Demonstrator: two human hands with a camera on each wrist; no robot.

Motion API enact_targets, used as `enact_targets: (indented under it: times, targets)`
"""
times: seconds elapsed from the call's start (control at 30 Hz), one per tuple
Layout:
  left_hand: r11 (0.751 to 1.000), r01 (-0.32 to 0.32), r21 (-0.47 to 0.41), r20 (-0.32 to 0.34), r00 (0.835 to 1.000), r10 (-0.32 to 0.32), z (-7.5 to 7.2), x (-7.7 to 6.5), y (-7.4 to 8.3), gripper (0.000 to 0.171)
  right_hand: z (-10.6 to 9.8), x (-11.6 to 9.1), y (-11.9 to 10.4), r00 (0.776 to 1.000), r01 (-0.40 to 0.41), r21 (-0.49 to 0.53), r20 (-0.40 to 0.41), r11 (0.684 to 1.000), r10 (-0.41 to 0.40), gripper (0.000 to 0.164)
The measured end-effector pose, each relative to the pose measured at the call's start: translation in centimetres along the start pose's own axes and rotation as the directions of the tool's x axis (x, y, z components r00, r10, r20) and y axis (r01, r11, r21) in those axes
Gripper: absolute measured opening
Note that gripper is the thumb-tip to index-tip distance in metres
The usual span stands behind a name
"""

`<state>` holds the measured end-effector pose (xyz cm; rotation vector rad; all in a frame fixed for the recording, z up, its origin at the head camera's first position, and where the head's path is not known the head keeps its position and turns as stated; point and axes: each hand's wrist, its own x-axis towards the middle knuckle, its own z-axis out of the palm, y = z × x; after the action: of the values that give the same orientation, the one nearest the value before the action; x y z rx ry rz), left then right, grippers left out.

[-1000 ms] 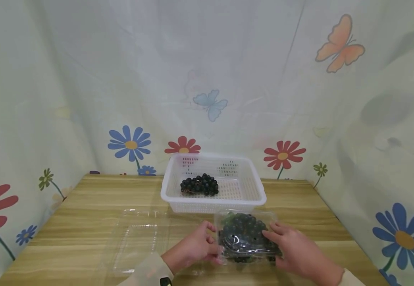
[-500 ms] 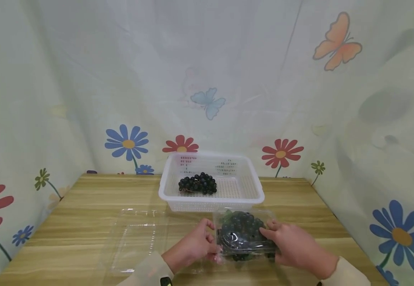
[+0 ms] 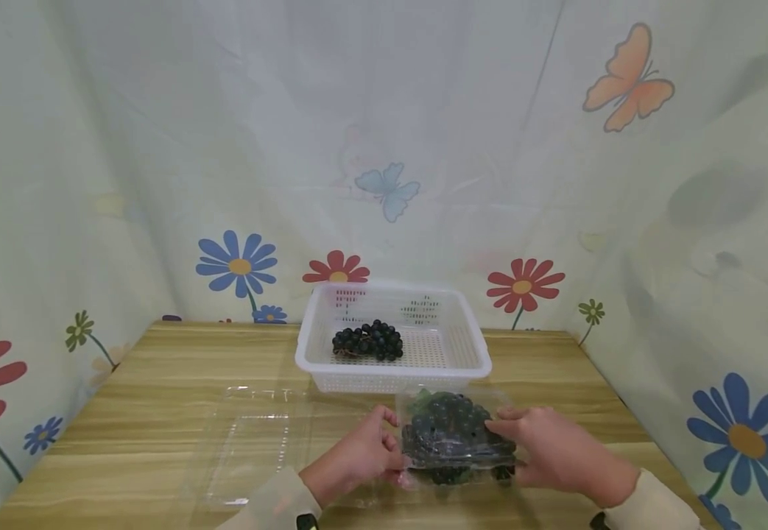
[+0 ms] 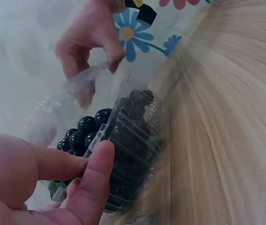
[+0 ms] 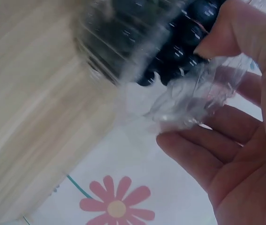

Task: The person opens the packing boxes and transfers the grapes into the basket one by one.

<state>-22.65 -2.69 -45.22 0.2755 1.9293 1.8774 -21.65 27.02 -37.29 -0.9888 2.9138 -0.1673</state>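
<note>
While opposite each other — left fingers [image 4: 94, 185] tight on clear box [image 4: 132, 154], right fingers [image 5: 189, 147] around lid [image 5: 189, 96].

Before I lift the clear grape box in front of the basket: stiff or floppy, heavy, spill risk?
Clear box: likely floppy, since its thin plastic lid looks crumpled in the right wrist view. Probably heavy for such thin packaging, with dark grapes filling much of it. Might spill if tilted; the lid doesn't look fully closed.

I'm counting one white basket [image 3: 390, 373], one grape bunch [image 3: 377, 341] inside it, one clear box of grapes [image 3: 456, 467], two butterfly pictures [image 3: 625, 85].
</note>
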Motion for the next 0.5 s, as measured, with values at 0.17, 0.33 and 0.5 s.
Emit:
enact_targets:
  times: [0.17,0.33,0.5]
  targets:
    - [0.999,0.031,0.030,0.029,0.999,-0.032,-0.4,0.0,0.5,0.052,-1.1,-0.5,0.6,1.000,0.029,0.172,-0.009,0.985,-0.027,0.046]
    - [0.995,0.064,0.079,0.063,0.996,-0.069,-1.3,-0.1,1.3,0.050,-2.4,-0.9,1.0,1.000,0.029,0.252,-0.012,0.967,-0.027,0.047]
    - [0.982,0.039,0.184,0.065,0.997,-0.052,-1.9,0.1,1.8,0.048,-3.5,-1.2,1.3,0.994,0.072,0.246,-0.095,0.967,-0.050,0.042]
